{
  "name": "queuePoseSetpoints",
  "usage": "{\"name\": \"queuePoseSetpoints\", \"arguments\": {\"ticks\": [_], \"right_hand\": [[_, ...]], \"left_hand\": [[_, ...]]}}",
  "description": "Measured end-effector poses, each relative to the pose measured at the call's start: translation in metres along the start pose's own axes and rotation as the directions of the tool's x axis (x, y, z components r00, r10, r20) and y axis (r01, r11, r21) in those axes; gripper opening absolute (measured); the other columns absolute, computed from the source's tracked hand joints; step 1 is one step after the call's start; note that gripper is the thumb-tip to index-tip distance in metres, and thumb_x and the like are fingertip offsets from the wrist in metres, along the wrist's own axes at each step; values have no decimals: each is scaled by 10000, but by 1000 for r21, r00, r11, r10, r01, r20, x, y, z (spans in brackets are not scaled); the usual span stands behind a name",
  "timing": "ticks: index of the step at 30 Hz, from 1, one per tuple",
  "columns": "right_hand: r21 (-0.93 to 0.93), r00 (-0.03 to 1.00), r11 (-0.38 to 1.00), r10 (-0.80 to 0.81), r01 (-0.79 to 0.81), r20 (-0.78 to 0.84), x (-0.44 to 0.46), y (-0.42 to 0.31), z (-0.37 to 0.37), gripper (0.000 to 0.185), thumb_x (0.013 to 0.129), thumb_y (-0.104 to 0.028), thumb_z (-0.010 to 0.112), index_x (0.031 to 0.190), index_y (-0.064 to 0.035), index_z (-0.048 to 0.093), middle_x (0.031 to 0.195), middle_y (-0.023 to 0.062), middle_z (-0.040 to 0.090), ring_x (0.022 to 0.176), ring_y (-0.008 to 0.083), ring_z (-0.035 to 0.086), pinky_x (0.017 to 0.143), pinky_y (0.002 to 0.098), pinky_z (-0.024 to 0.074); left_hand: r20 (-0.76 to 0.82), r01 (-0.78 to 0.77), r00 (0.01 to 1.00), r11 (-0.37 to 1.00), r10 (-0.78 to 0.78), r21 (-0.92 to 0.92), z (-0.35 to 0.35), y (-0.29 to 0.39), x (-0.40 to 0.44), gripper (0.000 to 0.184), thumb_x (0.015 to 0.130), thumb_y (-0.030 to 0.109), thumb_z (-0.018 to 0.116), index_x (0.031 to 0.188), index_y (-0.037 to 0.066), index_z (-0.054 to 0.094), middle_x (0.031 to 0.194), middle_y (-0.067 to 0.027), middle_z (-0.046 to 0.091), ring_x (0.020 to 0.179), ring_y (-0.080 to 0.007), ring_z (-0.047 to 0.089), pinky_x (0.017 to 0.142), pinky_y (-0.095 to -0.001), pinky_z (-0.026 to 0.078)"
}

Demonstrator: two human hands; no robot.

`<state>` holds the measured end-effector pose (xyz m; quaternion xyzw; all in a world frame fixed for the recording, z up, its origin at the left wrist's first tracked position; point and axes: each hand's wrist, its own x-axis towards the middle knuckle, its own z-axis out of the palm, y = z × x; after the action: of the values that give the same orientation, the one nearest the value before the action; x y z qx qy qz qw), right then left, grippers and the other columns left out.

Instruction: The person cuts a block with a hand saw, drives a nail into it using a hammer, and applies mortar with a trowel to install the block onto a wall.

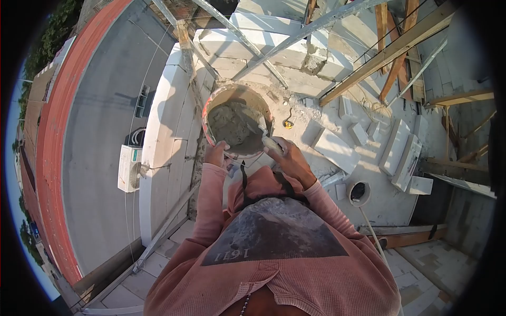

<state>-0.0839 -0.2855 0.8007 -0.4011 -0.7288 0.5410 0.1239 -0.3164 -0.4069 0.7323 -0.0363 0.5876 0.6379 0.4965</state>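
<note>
A round bucket (206, 122) with a reddish rim stands in front of me, holding wet grey mortar (231, 124). My left hand (215, 154) is closed on the bucket's near-left rim. At the near-right side, my right hand (291, 162) wraps around the pale, mortar-smeared handle of a trowel (271, 143). The trowel reaches over the rim into the bucket; its blade is hard to make out against the mortar.
A low white block wall (168, 131) runs along the left, with a road beyond. Metal bars (295, 39) and a wooden beam (390, 52) cross ahead. Loose white blocks (337, 150), a yellow tape measure (288, 124) and a small bucket (360, 194) lie to the right.
</note>
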Motion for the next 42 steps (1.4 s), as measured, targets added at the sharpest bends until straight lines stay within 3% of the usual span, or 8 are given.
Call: {"name": "queuePoseSetpoints", "arguments": {"ticks": [1,4,7,20,26,34,37,42], "right_hand": [[-12,997,998,-69,68,-31,2,9,-7,539,945,-440,660,1304,-43,602,994,146,690,829,199,654,753,339,516],[25,981,986,159,-162,107,1,3,-44,546,939,-457,639,1269,-22,616,1112,226,691,1031,355,677,892,402,511],[17,996,997,75,-76,49,2,15,-63,549,942,-469,630,1255,-18,621,1098,227,691,1013,355,679,881,404,510],[111,987,982,158,-155,-23,-18,46,-77,562,930,-482,628,1258,-25,621,1079,251,686,1019,392,668,877,431,506],[-37,989,990,135,-138,-66,-18,44,-100,547,930,-477,633,1237,-24,619,1054,274,670,995,433,655,859,473,504],[-399,991,916,-13,-41,-132,-19,60,-91,518,930,-346,654,1312,-11,553,1116,271,635,975,443,661,852,487,533],[-409,996,913,-42,8,-75,-25,57,-82,529,934,-337,646,1328,-3,531,1139,261,629,977,442,660,861,488,539],[-169,1000,986,15,-13,15,-22,58,-92,494,919,-361,679,1267,-15,629,1076,235,684,897,373,673,796,434,530]], "left_hand": [[35,-5,999,999,6,-33,8,-4,2,455,796,-5,557,1242,-10,467,1067,-167,609,811,-311,686,612,-470,628],[-24,70,997,997,-70,17,25,-15,4,449,801,-6,554,1245,-7,487,1079,-176,611,808,-319,691,625,-488,634],[-21,73,997,997,-73,-8,61,-14,-9,433,801,-6,550,1232,3,509,1074,-179,612,790,-331,695,644,-515,639],[56,6,998,999,-9,54,108,-27,-17,522,804,-13,540,1314,50,451,1072,-177,619,798,-337,698,641,-502,642],[3,48,999,980,-50,194,113,-35,-9,332,834,28,560,1166,20,558,971,-127,641,747,-262,687,589,-402,624],[170,-154,983,841,75,519,122,-33,-3,299,847,82,611,1137,53,548,909,-53,611,736,-160,650,559,-299,573],[182,-195,977,789,108,582,140,-27,-13,365,844,88,621,1189,53,508,940,-53,600,746,-149,632,557,-300,567],[156,-117,987,847,41,519,152,-25,-17,412,828,83,626,1214,67,484,959,-51,577,793,-161,629,577,-327,573]]}}
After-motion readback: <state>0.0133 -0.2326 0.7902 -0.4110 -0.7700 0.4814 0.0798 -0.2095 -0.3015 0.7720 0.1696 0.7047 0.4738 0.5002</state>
